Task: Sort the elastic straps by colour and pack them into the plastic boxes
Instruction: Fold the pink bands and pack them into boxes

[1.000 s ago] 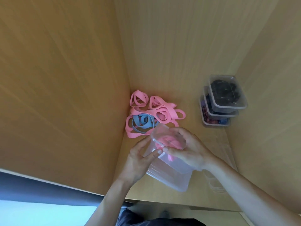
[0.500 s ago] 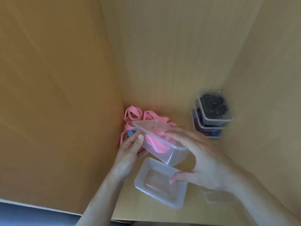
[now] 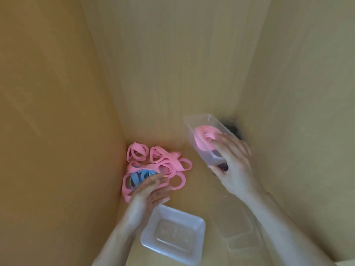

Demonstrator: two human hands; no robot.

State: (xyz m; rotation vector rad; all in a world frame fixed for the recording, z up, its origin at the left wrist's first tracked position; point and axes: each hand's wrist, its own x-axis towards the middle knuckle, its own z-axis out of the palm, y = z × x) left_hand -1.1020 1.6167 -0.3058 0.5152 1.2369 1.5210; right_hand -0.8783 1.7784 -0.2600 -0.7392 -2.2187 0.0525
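Half a second ago both hands were at the pink-filled box [image 3: 189, 127] beside the pile. Now only the right hand [image 3: 235, 166] has it, and it has carried it off to the right-hand corner. The left hand [image 3: 151, 191] has let go and come down onto the loose straps.

The head view is the only one. In it the right hand grips the near end of the pink-filled box, with fingers curled over the rim and the thumb underneath. The box is tilted and held off the floor, with its coiled pink straps inside. Just behind it a dark stack [image 3: 233, 128] shows, mostly hidden. The left hand lies flat with its fingers straight and together, resting on the near edge of the pink strap pile [image 3: 161, 162] and gripping nothing. A blue strap [image 3: 141, 175] is tangled among the pink ones just beyond its fingertips. Near the left wrist an empty box [image 3: 182, 213] sits upright on the wooden floor [image 3: 201, 185]. What look like clear lids [image 3: 238, 232] lie to its right, under the right forearm.

The change suggests one pink batch is finished and is being set aside with the other packed boxes. The empty box seems ready for the next lot. The pile is still mixed, so the blue strap probably has to be picked out before more pink ones are packed.
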